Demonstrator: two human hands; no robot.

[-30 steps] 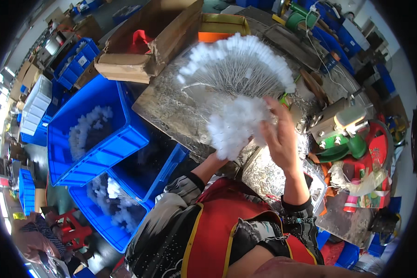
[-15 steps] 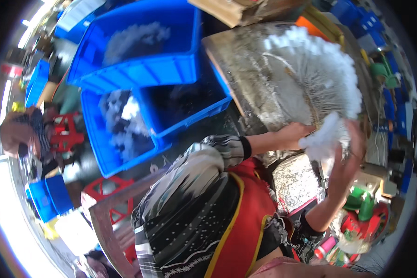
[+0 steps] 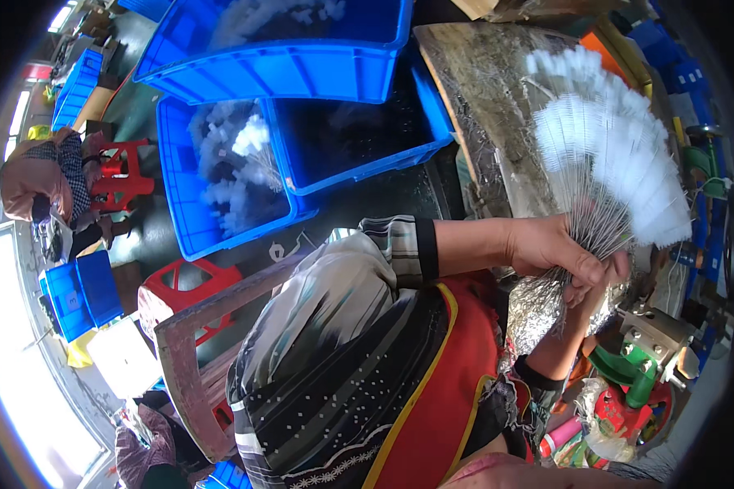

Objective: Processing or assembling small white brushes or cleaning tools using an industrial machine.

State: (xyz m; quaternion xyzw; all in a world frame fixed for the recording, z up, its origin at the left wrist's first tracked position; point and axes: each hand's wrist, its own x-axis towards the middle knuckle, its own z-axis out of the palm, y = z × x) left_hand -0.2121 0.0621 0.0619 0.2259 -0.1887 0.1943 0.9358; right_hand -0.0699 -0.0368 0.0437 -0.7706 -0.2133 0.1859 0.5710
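Gripping a fanned bundle of thin wire-stemmed brushes with white fluffy tips (image 3: pixel 620 155) at the stems, above a worn grey wooden workbench (image 3: pixel 485 106).

Head view: the left hand (image 3: pixel 554 253) wraps the gathered metal stems, its fingers curled and pressed together around them; the right hand (image 3: pixel 599 289) meets it from below, largely hidden, so whether its fingers pinch the stems cannot be told. The white tips spread in an arc up and to the right, over the bench. A good hold likely keeps the stems bunched tight at one point, so the fan stays even and no brush slips. Blue plastic crates (image 3: pixel 228 175) holding more white fluff sit well apart to the left, near a red plastic stool (image 3: pixel 183 285).
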